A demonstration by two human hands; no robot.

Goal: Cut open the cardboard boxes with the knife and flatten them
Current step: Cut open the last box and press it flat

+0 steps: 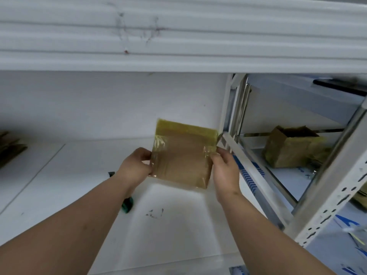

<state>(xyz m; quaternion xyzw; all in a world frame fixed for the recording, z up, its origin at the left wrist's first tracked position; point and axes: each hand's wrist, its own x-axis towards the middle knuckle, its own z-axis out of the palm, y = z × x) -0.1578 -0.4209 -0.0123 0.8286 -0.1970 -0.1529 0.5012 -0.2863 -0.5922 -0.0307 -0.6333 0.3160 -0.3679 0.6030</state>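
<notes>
Head view: left hand (137,165) and right hand (224,169) pinch opposite edges of the taped box (182,155), held above the surface. The knife (127,203) lies under the left forearm; lowering that arm blind risks a cut.

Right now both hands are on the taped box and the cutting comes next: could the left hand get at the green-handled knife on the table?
Probably yes. The knife lies on the table just under the left forearm, nothing covering it. But the left hand grips the box, so it must let go first.
</notes>
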